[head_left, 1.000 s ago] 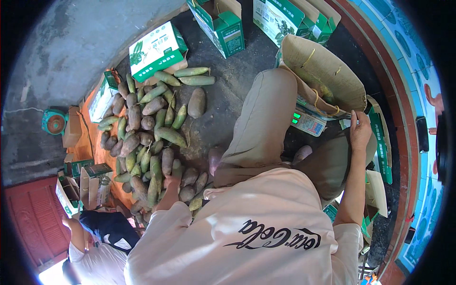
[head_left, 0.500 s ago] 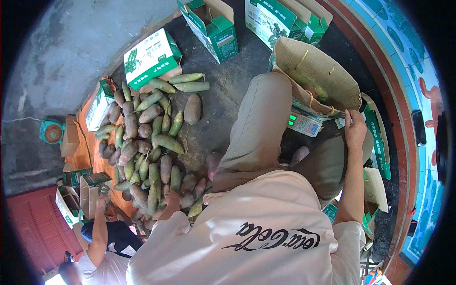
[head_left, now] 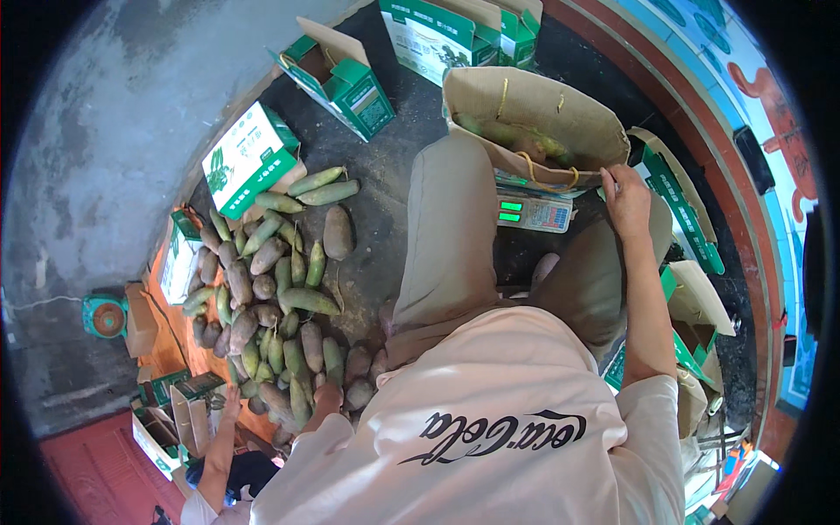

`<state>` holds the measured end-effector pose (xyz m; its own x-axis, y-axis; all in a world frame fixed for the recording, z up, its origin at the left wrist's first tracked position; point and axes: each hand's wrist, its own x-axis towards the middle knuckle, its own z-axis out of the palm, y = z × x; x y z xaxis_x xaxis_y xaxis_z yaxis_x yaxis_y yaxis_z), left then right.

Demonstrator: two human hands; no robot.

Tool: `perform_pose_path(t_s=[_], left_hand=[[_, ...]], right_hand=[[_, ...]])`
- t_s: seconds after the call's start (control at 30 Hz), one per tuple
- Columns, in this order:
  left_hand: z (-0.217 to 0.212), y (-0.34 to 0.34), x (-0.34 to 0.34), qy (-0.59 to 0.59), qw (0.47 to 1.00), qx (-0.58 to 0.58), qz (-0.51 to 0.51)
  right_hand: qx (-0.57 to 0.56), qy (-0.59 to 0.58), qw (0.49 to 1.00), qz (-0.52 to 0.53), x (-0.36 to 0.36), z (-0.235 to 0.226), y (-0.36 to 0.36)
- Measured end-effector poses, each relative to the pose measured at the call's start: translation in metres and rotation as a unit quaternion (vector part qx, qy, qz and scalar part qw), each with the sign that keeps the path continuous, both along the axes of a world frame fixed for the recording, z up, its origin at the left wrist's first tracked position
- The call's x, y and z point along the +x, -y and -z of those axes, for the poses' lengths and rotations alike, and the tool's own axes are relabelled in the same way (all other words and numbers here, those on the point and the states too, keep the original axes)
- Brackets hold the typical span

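Observation:
In front of my right knee an open cardboard carton with cord handles sits on a digital scale with a lit green display. Several radishes lie inside it. My right hand is closed on the carton's near right edge, fingers pinched there. On my left spreads a heap of green and soil-brown radishes. My left hand reaches to the heap's near side, against the lower end of a green radish; its fingers are mostly hidden.
Green-and-white cartons stand ahead, beyond the heap and along the right. At the lower left a co-worker's arm reaches toward more open cartons. A green fan stands by the left wall.
The view has shifted, so the cartons ahead and the scale appear farther left. The co-worker's arm has moved. My right hand stays at the carton's edge, my left at the heap.

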<state>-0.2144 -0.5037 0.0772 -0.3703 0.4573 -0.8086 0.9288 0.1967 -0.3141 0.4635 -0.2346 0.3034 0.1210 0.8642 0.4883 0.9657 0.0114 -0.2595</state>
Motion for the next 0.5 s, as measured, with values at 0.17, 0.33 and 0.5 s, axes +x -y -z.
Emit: perform_pose_path(t_s=[0.17, 0.33, 0.5], left_hand=[[0.008, -0.033, -0.034, 0.007, 1.000, 0.024, -0.004], [-0.062, -0.095, -0.002, 0.020, 0.997, 0.077, -0.020], [-0.093, -0.132, 0.018, 0.002, 0.967, 0.197, -0.162]], right_hand=[[0.015, -0.009, 1.000, -0.017, -0.001, -0.001, -0.002], [0.023, -0.021, 0.999, -0.017, 0.000, 0.005, -0.006], [0.026, -0.031, 0.999, -0.032, -0.001, 0.006, -0.011]])
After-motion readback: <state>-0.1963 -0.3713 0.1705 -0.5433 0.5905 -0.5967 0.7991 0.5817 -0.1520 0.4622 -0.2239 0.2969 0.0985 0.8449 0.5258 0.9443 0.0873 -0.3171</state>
